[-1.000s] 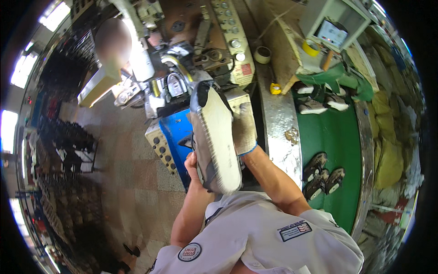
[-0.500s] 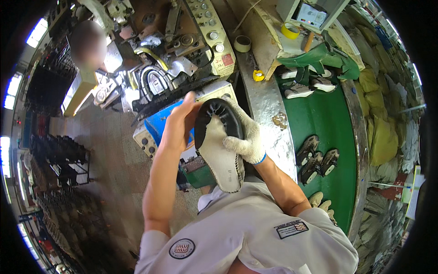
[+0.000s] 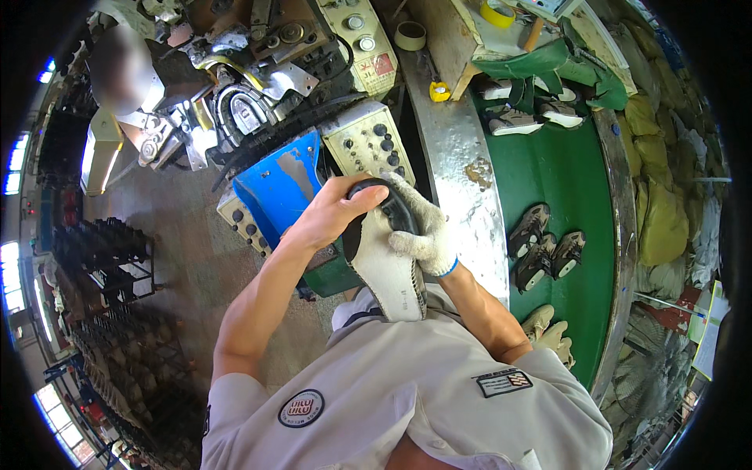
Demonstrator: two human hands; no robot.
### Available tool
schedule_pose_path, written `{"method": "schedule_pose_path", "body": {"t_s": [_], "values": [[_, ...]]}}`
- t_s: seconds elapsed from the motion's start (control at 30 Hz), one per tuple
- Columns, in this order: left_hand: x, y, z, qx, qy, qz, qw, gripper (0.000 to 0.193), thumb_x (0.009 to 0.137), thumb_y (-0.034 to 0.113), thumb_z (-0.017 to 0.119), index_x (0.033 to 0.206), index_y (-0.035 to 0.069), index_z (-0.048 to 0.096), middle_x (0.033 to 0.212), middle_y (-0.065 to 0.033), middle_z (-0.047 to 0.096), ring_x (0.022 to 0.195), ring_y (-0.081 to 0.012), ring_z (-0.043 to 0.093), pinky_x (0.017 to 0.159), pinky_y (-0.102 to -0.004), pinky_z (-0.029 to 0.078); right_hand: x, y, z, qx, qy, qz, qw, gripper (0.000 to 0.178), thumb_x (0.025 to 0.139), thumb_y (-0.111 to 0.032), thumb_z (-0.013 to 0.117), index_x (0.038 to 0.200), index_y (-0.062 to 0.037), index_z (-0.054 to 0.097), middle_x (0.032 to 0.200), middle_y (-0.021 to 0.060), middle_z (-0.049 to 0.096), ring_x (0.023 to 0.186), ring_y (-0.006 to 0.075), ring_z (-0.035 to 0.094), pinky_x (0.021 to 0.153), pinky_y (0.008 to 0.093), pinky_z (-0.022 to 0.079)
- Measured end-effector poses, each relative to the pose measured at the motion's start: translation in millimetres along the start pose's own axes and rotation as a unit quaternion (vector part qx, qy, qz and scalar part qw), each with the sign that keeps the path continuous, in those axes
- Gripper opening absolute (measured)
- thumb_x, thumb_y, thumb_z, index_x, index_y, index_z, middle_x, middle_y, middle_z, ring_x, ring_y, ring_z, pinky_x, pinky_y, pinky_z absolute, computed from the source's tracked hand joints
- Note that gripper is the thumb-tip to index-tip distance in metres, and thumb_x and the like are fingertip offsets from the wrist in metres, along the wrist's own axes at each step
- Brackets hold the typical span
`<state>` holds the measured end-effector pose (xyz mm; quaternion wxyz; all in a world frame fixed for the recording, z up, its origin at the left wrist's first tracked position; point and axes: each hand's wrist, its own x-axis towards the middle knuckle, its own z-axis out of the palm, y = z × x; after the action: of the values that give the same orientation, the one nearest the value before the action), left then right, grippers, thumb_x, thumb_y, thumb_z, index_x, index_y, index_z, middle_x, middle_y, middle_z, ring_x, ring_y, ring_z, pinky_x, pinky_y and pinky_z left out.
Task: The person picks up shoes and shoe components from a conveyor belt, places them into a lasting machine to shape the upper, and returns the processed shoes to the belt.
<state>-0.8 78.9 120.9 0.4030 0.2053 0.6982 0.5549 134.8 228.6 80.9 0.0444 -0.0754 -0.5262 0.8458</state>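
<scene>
The unfinished shoe upper (image 3: pixel 385 270) had stitching along its edge; no outsole showed on it, and whether its black end (image 3: pixel 402 210) was fully shaped could not be told. It was held pale underside up, before the person's torso. The bare left hand (image 3: pixel 337 207) gripped that end, the gloved right hand (image 3: pixel 427 231) its side. Shoes (image 3: pixel 567 255) sat on the green bench (image 3: pixel 583 188).

The black-ended shoe upper (image 3: pixel 382 265) shows its pale underside.
</scene>
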Motion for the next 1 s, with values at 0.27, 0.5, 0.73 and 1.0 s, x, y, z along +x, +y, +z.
{"method": "schedule_pose_path", "body": {"t_s": [0.27,0.5,0.73,1.0], "values": [[12.1,-1.4,7.9,-0.093,-0.047,-0.018,0.994,0.047,0.093,0.029,0.074,0.119,-0.010,0.066,0.104,-0.0046,0.069,0.091,-0.0110,0.061,0.082,-0.0265,0.049,3.4,2.5,-20.6,0.005,-0.039,-0.041,0.998,0.098,0.080,-0.036,0.080,0.156,0.0030,0.032,0.149,0.0122,0.048,0.137,0.0190,0.045,0.116,0.0324,0.032],[14.5,4.5,24.1,0.021,-0.047,-0.024,0.998,0.042,0.090,0.030,0.076,0.113,-0.005,0.070,0.096,-0.0029,0.069,0.087,-0.0093,0.058,0.081,-0.0263,0.048,-8.7,-12.4,-23.9,-0.019,-0.009,0.006,1.000,0.078,0.092,-0.027,0.071,0.154,0.0035,0.035,0.147,0.0130,0.050,0.135,0.0182,0.046,0.114,0.0315,0.034],[21.5,15.3,39.5,-0.048,-0.093,-0.010,0.994,0.039,0.084,0.025,0.083,0.109,-0.003,0.071,0.097,-0.0045,0.071,0.091,-0.0104,0.061,0.085,-0.0277,0.050,-15.4,-25.6,-39.6,-0.050,0.000,0.009,0.999,0.082,0.088,-0.027,0.075,0.155,0.0005,0.035,0.146,0.0125,0.051,0.133,0.0181,0.047,0.112,0.0310,0.037],[57.9,33.9,85.1,-0.156,-0.086,-0.097,0.979,0.031,0.073,0.000,0.079,0.103,-0.004,0.073,0.093,-0.0075,0.073,0.081,-0.0171,0.068,0.077,-0.0301,0.054,-25.6,-24.4,-71.9,-0.008,0.047,-0.058,0.997,0.108,0.074,-0.028,0.089,0.157,0.0011,0.028,0.147,0.0146,0.049,0.135,0.0217,0.047,0.114,0.0328,0.035]]}}
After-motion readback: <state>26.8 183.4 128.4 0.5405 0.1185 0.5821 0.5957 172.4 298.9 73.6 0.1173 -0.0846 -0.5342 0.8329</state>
